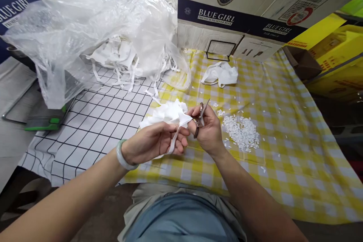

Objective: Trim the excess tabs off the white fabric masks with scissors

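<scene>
Just left of the pile of bits [241, 132], the cloth [167, 115] is gripped in the closed left hand [159, 141] and the scissors [200, 118] are held tight in the right hand [208, 130], so a left finger could be nicked, because the blades are so close to it.

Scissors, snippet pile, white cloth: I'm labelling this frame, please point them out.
scissors [200, 116], head view, at the pivot.
snippet pile [241, 132], head view, its middle.
white cloth [168, 114], head view, bunched middle.
</scene>
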`<state>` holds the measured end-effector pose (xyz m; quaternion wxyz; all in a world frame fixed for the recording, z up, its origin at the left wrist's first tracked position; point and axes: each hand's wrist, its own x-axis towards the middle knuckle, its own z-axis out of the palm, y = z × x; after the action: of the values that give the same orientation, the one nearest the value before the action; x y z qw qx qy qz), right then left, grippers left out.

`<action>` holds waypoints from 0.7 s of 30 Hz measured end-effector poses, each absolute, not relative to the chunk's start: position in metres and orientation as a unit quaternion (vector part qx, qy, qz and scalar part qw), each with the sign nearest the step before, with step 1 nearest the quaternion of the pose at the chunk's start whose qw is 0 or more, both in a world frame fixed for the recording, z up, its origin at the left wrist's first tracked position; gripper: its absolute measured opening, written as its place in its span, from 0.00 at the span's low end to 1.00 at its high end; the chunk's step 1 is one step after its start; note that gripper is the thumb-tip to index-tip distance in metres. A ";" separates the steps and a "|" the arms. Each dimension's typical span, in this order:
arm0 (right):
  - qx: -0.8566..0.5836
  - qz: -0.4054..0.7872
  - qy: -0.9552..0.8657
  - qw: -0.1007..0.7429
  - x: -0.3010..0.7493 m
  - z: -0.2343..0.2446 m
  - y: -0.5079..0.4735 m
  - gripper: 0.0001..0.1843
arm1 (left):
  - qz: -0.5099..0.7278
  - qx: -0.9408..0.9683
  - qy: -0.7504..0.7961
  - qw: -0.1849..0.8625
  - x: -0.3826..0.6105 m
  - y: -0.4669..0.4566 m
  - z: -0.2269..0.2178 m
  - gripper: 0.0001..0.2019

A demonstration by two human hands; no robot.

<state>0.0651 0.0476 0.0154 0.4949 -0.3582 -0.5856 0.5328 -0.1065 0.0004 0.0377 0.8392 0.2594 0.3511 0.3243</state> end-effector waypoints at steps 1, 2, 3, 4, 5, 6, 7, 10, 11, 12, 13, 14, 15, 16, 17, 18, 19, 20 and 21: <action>-0.358 0.535 -0.587 0.491 0.070 0.017 0.047 0.11 | 0.336 0.250 0.350 0.838 -0.102 0.000 0.037 0.14; -0.360 0.536 -0.588 0.488 0.075 0.018 0.047 0.11 | 0.349 0.255 0.359 0.827 -0.097 0.000 0.036 0.12; -0.363 0.537 -0.589 0.483 0.079 0.018 0.047 0.12 | 0.357 0.269 0.374 0.813 -0.093 0.000 0.036 0.11; -0.368 0.538 -0.590 0.476 0.084 0.017 0.047 0.12 | 0.362 0.290 0.388 0.797 -0.090 0.000 0.036 0.10; -0.375 0.539 -0.590 0.469 0.088 0.017 0.047 0.12 | 0.362 0.315 0.398 0.782 -0.087 0.000 0.038 0.10; -0.383 0.541 -0.589 0.462 0.091 0.016 0.047 0.12 | 0.357 0.343 0.406 0.768 -0.085 0.000 0.040 0.11; -0.391 0.542 -0.587 0.456 0.094 0.016 0.047 0.12 | 0.348 0.372 0.412 0.755 -0.083 0.000 0.042 0.12; -0.400 0.569 -0.566 0.442 0.096 0.013 0.042 0.14 | 0.325 0.484 0.425 0.693 -0.079 0.002 0.051 0.13; -0.397 0.588 -0.552 0.438 0.095 0.011 0.039 0.16 | 0.332 0.528 0.430 0.652 -0.076 0.004 0.053 0.13; -0.394 0.609 -0.533 0.436 0.092 0.008 0.035 0.17 | 0.350 0.568 0.435 0.604 -0.073 0.006 0.055 0.12; -0.394 0.629 -0.510 0.435 0.090 0.005 0.032 0.19 | 0.375 0.598 0.438 0.557 -0.069 0.008 0.055 0.11; -0.396 0.645 -0.486 0.436 0.087 0.002 0.028 0.20 | 0.401 0.614 0.436 0.522 -0.065 0.011 0.054 0.11; -0.402 0.655 -0.465 0.440 0.085 -0.001 0.024 0.21 | 0.428 0.613 0.431 0.506 -0.059 0.014 0.051 0.10; -0.410 0.659 -0.450 0.442 0.085 -0.004 0.021 0.22 | 0.452 0.598 0.424 0.509 -0.053 0.017 0.047 0.10; -0.419 0.659 -0.445 0.439 0.087 -0.006 0.019 0.22 | 0.470 0.573 0.418 0.526 -0.046 0.019 0.041 0.10; -0.427 0.652 -0.453 0.432 0.091 -0.008 0.017 0.21 | 0.484 0.542 0.414 0.548 -0.039 0.021 0.035 0.11; -0.440 0.637 -0.474 0.421 0.097 -0.009 0.017 0.19 | 0.495 0.510 0.415 0.568 -0.033 0.023 0.028 0.12; -0.457 0.611 -0.506 0.402 0.106 -0.008 0.016 0.18 | 0.503 0.483 0.422 0.580 -0.026 0.024 0.022 0.12; -0.481 0.573 -0.544 0.380 0.117 -0.008 0.016 0.16 | 0.505 0.466 0.433 0.584 -0.020 0.025 0.016 0.12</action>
<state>0.1174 0.0160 -0.0078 0.3804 -0.4814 -0.5435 0.5729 -0.0204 0.0249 0.0164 0.5835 0.4663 0.4329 0.5046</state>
